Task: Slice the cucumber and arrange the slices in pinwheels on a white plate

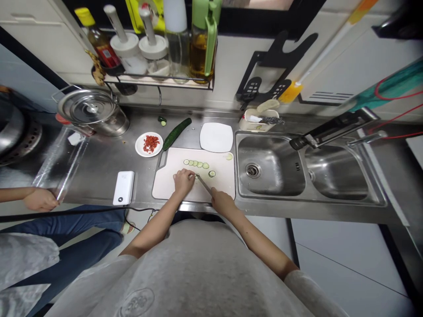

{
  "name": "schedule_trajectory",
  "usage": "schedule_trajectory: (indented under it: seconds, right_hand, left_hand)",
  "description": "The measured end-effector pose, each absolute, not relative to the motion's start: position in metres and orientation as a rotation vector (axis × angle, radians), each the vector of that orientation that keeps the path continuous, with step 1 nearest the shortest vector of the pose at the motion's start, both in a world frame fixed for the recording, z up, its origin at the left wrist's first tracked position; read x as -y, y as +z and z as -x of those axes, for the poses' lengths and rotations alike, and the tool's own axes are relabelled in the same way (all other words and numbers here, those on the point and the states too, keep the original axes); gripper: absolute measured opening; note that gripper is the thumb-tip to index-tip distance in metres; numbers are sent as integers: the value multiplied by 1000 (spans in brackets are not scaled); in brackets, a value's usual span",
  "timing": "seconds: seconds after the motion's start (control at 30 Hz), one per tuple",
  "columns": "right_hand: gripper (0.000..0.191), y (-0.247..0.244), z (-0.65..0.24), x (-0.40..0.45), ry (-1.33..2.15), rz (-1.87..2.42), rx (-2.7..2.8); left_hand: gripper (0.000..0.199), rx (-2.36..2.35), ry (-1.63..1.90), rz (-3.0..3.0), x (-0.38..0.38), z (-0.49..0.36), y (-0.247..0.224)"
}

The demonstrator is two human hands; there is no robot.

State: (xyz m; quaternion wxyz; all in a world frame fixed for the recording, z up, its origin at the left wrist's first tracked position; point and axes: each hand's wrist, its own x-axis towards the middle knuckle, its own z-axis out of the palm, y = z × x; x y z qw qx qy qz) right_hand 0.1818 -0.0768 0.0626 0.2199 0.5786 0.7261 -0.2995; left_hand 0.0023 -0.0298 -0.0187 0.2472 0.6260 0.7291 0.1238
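My right hand (223, 201) is wrapped round the handle of a knife (204, 185), its blade pointing up and left across the pale cutting board (165, 185). At the blade's tip, the bent fingers of my left hand (184, 181) hold a small cucumber slice (197, 176) against the board, partly hidden by fingers and blade. Just beyond lies a row of several cucumber slices (195, 164). A separate cucumber piece (212, 174) rests to the right of the knife, and a pale scrap (229, 156) sits in the board's upper right corner.
Behind the board are a whole cucumber (176, 133), a white square plate (216, 137) and a plate of chopped red pieces (149, 144). A double sink (271, 191) adjoins on the right. A white power bank (123, 188) and a steel pot (95, 115) stand left, near another person's hand (40, 199).
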Motion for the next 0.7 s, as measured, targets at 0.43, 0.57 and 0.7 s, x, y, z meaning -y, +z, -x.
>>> schedule_trajectory:
  seconds: [0.43,0.57,0.7]
  right_hand:
    - [32,54,-173,82,-739,-1597,-2012]
    - [30,57,-169,82,-717,-1587,-2012]
    - [28,62,-162,81,-696,-1578,-1979]
  left_hand:
    - [17,-1983,345,-1709,29,-2,-20]
    - [17,-1982,345,-1712,29,-1,-20]
    - [16,-1985,312,-1715,28,-1,-18]
